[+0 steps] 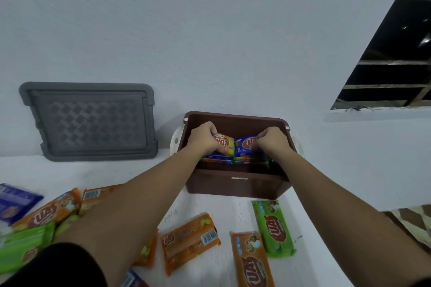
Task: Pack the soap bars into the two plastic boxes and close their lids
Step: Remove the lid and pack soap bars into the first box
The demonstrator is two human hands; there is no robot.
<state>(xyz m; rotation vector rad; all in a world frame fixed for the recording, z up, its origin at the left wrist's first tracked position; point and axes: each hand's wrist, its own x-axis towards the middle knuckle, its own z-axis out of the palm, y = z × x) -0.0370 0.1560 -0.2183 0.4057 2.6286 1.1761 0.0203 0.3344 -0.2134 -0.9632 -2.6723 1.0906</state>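
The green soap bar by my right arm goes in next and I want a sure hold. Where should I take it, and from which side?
Probably from above, pinching across its short width at the middle. The green soap bar lies flat on the table, its long side pointing toward the brown box, with nothing on top of it.

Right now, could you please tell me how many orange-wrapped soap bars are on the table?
5: two orange bars left of the left arm, one peeking from under it, two between the arms. The arm may hide more.
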